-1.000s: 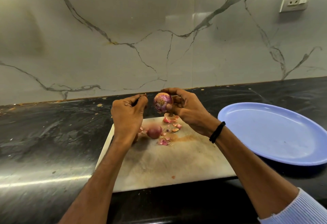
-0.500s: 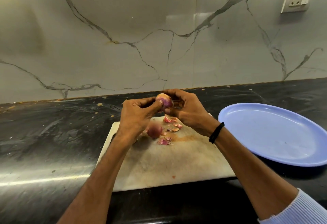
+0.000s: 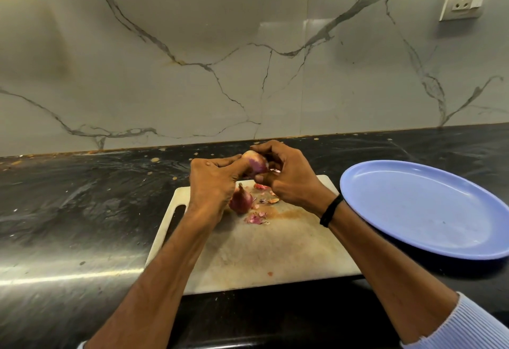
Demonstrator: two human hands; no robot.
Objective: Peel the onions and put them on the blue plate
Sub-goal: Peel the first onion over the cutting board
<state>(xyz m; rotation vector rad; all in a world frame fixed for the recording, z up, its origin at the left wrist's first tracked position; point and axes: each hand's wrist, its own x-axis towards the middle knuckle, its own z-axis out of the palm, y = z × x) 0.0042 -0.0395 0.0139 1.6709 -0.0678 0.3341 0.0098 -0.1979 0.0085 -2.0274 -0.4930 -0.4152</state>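
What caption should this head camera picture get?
Left hand and right hand peel an onion over the board, beside a blue plate.

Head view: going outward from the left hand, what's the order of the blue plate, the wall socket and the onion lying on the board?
1. onion on the board, just right of the left hand.
2. blue plate, farther off to the right.
3. wall socket, high up at the far right.

glossy, seemingly plastic blue plate point(image 3: 429, 205); papery onion skins point(image 3: 256, 218).
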